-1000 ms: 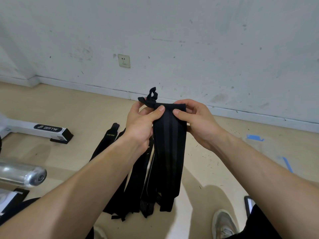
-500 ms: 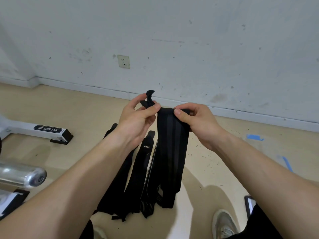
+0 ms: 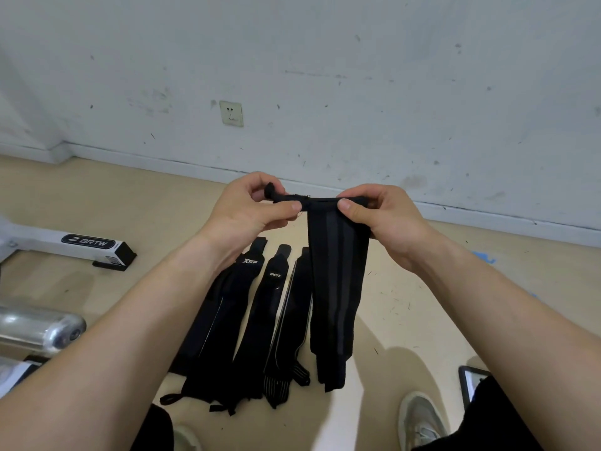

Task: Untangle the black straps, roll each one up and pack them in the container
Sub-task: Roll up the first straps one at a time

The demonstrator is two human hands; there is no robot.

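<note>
Strap (image 3: 333,288), centre frame: the top edge is pulled about level between my two grips and the long axis hangs straight down from them toward the floor (image 3: 406,307). The lower end is loose; I can't tell whether it touches the floor. Left grip (image 3: 247,211) is clenched on the top's left end, thumb against fingers, with a black nub of strap poking out above the thumb. Right grip (image 3: 387,222) pinches the top's right corner, thumb on the front face. The strap body hangs below the grips, more under the right one. My read is that the roll starts at this top edge and runs down the long axis, so both grips work at the same end and the tail feeds up from below. Other straps (image 3: 257,320) lie on the floor to the lower left of the held one. They sit side by side and roughly parallel to it, with the tail ends overlapping at the bottom. No container in view.
</note>
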